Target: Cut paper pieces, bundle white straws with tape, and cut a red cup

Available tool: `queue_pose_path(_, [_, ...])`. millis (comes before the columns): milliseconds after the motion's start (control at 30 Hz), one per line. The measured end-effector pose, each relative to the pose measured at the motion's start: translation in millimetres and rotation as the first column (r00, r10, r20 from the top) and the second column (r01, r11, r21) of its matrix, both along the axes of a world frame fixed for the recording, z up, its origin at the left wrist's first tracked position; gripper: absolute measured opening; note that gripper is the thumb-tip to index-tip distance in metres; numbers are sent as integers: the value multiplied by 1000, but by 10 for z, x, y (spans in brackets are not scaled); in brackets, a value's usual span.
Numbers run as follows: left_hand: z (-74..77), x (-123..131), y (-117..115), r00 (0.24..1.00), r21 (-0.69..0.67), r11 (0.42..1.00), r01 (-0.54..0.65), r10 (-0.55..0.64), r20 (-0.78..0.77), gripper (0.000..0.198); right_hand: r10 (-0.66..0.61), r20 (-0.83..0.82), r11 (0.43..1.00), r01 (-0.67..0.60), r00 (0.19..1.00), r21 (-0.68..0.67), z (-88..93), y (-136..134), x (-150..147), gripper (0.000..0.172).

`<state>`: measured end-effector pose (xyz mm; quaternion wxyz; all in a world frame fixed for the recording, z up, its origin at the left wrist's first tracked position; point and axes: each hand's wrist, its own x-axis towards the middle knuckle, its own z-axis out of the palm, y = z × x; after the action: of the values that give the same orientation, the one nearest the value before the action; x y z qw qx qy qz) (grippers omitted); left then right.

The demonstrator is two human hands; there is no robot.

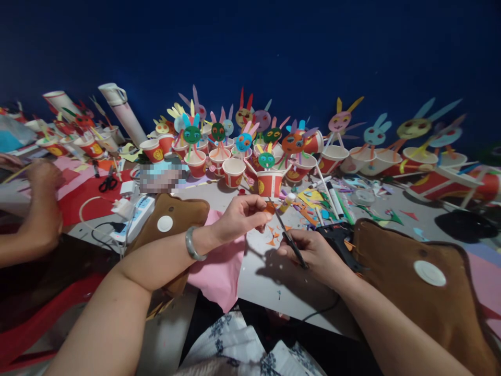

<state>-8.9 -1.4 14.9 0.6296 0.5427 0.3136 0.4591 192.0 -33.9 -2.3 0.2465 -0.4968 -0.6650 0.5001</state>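
My left hand (245, 213) pinches a small piece of orange paper (270, 208) between thumb and fingertips, above the middle of the table. In my right hand (313, 253) is a pair of dark scissors (290, 237), their tips pointing up toward the orange piece. Whether the blades touch the paper I cannot tell. Orange paper scraps (273, 237) lie on the table below the scissors. Pink paper (221, 277) spreads under my left forearm. Just beyond my hands stands a red paper cup (269, 184) with a green rabbit face (266, 160) on it.
Several paper cups with rabbit figures line the blue wall (250, 47). Two brown cushions (415, 277) flank my arms. A black glue gun (338, 243) lies by my right hand. At left are a power strip (135, 219), black scissors (108, 180) and another person's arm (45, 209).
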Motion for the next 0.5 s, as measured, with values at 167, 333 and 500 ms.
queue_pose_path(167, [12,-2,-9,1000,-10,1000,2,-2,-9,23,1,5,1000,-1,1000,1,-11,-3,-2,51])
queue_pose_path(333, [13,-8,-9,1000,-6,1000,-7,7,-6,24,-4,0,1000,4,1000,6,4,-7,-10,52])
queue_pose_path(500, [-1,-22,4,1000,14,1000,-7,7,13,21,1,-2,1000,-1,1000,-26,4,-12,-1,50])
